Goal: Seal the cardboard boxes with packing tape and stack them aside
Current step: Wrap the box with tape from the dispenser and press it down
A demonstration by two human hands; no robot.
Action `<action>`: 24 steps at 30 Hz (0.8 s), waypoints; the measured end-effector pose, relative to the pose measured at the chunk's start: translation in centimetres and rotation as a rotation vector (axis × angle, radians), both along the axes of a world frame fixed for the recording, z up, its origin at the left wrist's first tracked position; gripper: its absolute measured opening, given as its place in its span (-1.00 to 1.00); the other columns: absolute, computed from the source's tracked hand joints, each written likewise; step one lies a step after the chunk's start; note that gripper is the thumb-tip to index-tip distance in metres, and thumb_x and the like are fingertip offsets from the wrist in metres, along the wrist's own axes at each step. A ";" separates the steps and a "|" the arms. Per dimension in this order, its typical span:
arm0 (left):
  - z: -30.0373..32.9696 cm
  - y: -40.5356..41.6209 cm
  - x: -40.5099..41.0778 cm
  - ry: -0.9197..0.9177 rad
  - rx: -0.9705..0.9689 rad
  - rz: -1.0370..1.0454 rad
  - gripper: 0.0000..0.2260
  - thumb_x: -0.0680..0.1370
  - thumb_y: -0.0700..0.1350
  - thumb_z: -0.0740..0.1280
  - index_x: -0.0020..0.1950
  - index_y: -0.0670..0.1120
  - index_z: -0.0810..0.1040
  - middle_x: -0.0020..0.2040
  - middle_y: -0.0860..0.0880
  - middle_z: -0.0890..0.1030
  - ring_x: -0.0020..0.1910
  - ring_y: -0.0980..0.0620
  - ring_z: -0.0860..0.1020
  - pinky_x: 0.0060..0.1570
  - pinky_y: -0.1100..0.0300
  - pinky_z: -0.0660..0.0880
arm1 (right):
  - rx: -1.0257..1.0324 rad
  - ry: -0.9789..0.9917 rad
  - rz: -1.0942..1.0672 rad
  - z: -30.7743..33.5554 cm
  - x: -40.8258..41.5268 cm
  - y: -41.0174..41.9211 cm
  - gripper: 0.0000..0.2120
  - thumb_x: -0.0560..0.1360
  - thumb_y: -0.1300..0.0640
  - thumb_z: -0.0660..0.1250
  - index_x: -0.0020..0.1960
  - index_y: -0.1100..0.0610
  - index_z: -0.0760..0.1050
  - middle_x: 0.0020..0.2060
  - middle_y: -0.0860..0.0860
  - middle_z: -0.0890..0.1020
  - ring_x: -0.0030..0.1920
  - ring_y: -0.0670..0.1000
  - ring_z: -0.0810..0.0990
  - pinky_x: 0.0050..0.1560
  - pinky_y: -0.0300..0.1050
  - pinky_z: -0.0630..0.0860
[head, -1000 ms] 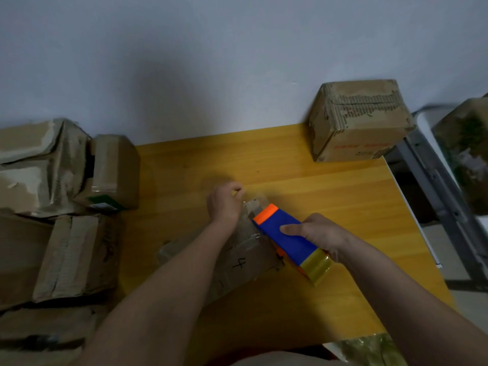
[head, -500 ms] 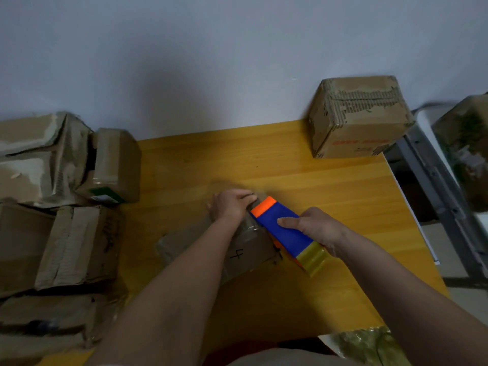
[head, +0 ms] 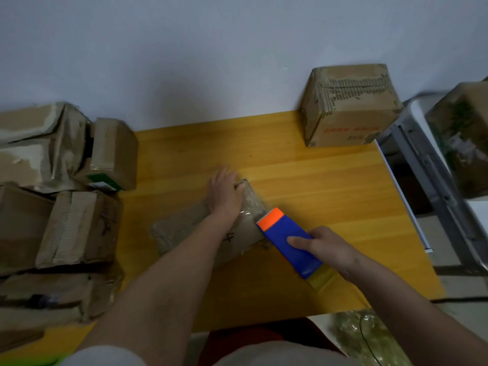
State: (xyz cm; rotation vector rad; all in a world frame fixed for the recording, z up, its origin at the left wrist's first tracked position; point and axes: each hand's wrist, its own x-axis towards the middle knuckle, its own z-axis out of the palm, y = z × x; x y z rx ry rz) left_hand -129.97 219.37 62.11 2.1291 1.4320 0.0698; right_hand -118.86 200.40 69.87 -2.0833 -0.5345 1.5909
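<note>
A flat brown cardboard box (head: 184, 233) marked "4" lies in the middle of the yellow table (head: 317, 180). My left hand (head: 224, 194) presses flat on its far end, over a shiny strip of clear tape. My right hand (head: 327, 249) grips a blue tape dispenser (head: 287, 241) with an orange tip at the box's right edge. The yellowish tape roll shows below the dispenser.
A closed cardboard box (head: 348, 107) stands at the table's far right corner. A heap of worn boxes (head: 52, 196) fills the left side. A metal rack (head: 433, 175) with bagged goods stands right of the table. A plastic bag (head: 364, 336) lies below the near edge.
My left hand has opened and slid along the box's far end, pressing the tape down. My right hand has drawn the dispenser back toward the box's right edge.
</note>
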 end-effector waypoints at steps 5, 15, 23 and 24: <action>-0.8 -3.4 -4.4 0.068 0.111 -0.711 -0.37 0.55 -0.08 0.12 0.60 -0.08 -0.02 0.61 -0.02 -0.05 0.57 0.03 -0.19 0.52 0.03 -0.25 | 0.051 0.016 -0.032 -0.1 0.2 -0.4 -0.75 0.52 0.02 0.35 -0.27 0.12 0.50 -0.35 0.00 0.61 -0.38 -0.06 0.57 -0.32 -0.20 0.37; -2.7 -4.9 -4.3 0.435 0.233 -0.762 -0.09 0.52 0.38 0.14 0.57 -0.04 -0.32 0.56 -0.09 -0.36 0.52 -0.08 -0.37 0.48 -0.19 -0.28 | 0.087 0.040 -0.060 -1.5 0.5 -1.1 -0.75 0.49 -0.02 0.38 -0.20 0.17 0.56 -0.33 0.03 0.66 -0.37 -0.03 0.60 -0.30 -0.20 0.43; -3.5 -4.9 -3.1 0.444 0.205 -0.639 -0.19 0.57 0.34 0.06 0.56 -0.02 -0.33 0.55 -0.12 -0.36 0.52 -0.10 -0.37 0.44 -0.20 -0.35 | 0.143 0.039 -0.014 -2.2 0.9 -1.8 -0.75 0.49 -0.01 0.39 -0.23 0.15 0.59 -0.37 0.01 0.67 -0.43 -0.07 0.60 -0.31 -0.21 0.46; -3.4 -4.8 -2.9 0.449 0.194 -0.628 -0.20 0.57 0.34 0.05 0.56 -0.02 -0.34 0.55 -0.12 -0.37 0.52 -0.11 -0.37 0.45 -0.21 -0.34 | 0.122 0.037 -0.001 -2.1 1.2 -2.7 -0.75 0.49 -0.01 0.38 -0.24 0.15 0.58 -0.38 0.01 0.66 -0.42 -0.06 0.60 -0.32 -0.22 0.45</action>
